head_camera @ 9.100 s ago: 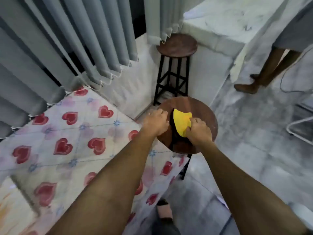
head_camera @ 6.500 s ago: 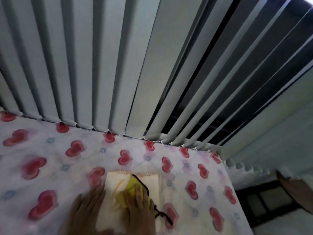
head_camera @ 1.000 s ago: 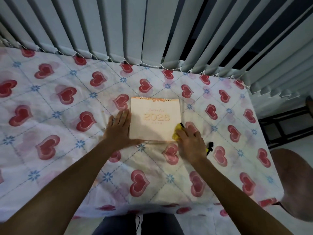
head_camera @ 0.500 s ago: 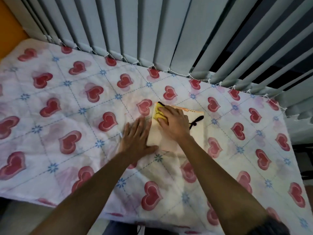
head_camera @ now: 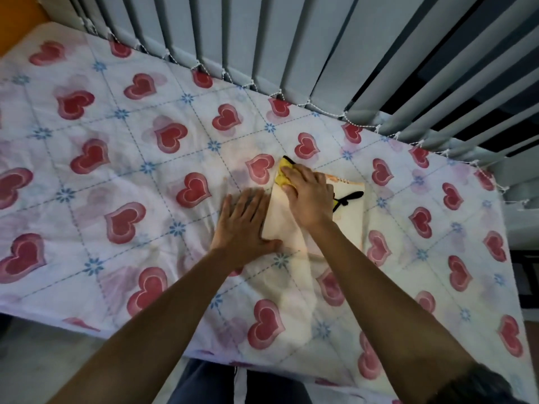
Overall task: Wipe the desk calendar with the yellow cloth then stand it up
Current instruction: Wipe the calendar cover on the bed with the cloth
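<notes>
The cream desk calendar lies flat on the heart-print tablecloth, its spiral binding at the far edge. My right hand presses the yellow cloth onto the calendar's far left corner; a black strap of the cloth trails out to the right of the hand. My left hand lies flat with fingers spread, holding down the calendar's left edge. Most of the cloth and the calendar's middle are hidden under my right hand and forearm.
Grey vertical blinds with a beaded chain hang along the table's far edge. The table's near edge runs just above my legs. The floor shows at the lower left and a dark gap past the table's right end.
Over the last second my right hand has carried the cloth from the calendar's near right corner up to its far left corner. My left hand has stayed on the left edge.
</notes>
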Demonstrator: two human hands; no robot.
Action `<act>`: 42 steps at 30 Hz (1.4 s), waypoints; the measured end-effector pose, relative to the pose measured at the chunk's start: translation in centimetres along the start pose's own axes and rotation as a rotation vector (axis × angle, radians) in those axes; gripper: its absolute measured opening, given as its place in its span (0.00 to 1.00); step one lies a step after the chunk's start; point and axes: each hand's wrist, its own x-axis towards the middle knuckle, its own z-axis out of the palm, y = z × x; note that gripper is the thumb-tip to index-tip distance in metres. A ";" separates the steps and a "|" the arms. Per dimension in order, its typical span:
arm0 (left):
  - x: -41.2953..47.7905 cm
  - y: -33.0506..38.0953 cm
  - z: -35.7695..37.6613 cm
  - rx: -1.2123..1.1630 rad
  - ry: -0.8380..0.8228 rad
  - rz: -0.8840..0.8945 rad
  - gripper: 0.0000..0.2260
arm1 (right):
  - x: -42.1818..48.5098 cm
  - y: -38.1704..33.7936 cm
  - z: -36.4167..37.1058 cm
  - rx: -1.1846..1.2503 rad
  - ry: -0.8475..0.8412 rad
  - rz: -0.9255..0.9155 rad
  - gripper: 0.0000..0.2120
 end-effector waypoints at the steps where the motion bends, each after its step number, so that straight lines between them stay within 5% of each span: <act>1: -0.1 0.1 -0.1 0.005 0.015 -0.002 0.48 | -0.6 0.3 -0.1 -0.021 -0.007 -0.020 0.20; 3: -0.1 0.1 -0.3 0.029 0.026 0.017 0.48 | -2.0 2.0 -0.4 -0.055 0.025 0.021 0.21; 8: 0.8 -0.1 -1.2 0.111 -0.060 0.241 0.41 | -4.4 6.5 -1.8 -0.031 0.102 0.504 0.21; 13: 5.3 -0.6 -3.7 -0.009 0.004 0.245 0.25 | -4.5 4.3 -1.5 -0.030 0.078 0.204 0.17; 16: 7.8 -1.1 -3.7 0.177 -0.101 0.282 0.28 | -5.0 4.8 -1.3 -0.025 0.084 0.184 0.18; 21: 7.9 -1.8 -3.0 0.229 -0.127 0.340 0.28 | -5.8 6.6 -2.1 -0.075 0.127 0.468 0.16; 29: 8.1 -2.2 -2.4 0.162 -0.150 0.324 0.28 | -11.7 -1.9 -0.2 -0.012 0.015 0.004 0.16; 37: 7.9 -1.8 -2.9 0.220 -0.150 0.331 0.28 | -15.4 6.8 -3.9 -0.070 0.071 0.254 0.13; 42: 8.0 -1.6 -3.4 0.239 -0.182 0.322 0.28 | -13.1 -0.2 -2.2 -0.028 -0.006 0.029 0.18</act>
